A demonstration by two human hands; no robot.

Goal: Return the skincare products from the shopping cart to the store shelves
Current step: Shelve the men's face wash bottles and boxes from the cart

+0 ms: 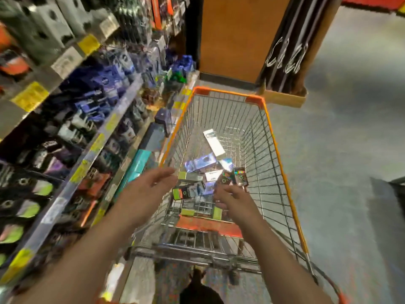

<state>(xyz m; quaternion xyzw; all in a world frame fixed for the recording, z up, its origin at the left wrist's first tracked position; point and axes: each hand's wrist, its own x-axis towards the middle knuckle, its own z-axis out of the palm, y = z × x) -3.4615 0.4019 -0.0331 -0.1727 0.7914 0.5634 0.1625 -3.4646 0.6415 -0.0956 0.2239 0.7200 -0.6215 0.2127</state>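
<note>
Far left: store shelves (122, 110) w/ flat metal edges and yellow price tags, packed w/ blurred boxes in blue, black, green; labels unreadable. Left hand (151, 183) hangs over the cart's left rim, fingers straight and released, holding nothing. Centre: shopping cart (282, 163), silver wire mesh w/ orange plastic rim, near end cut off by forearms. Skincare products (203, 178) lie jumbled on the cart floor, glossy rectangular cartons, one long white box (213, 142) apart further in. Right hand (232, 197) is inside the cart, fingers grasping shiny holographic packs (235, 176); exact grip hard to make out thru motion blur. Right: grey speckled floor (350, 128).
</note>
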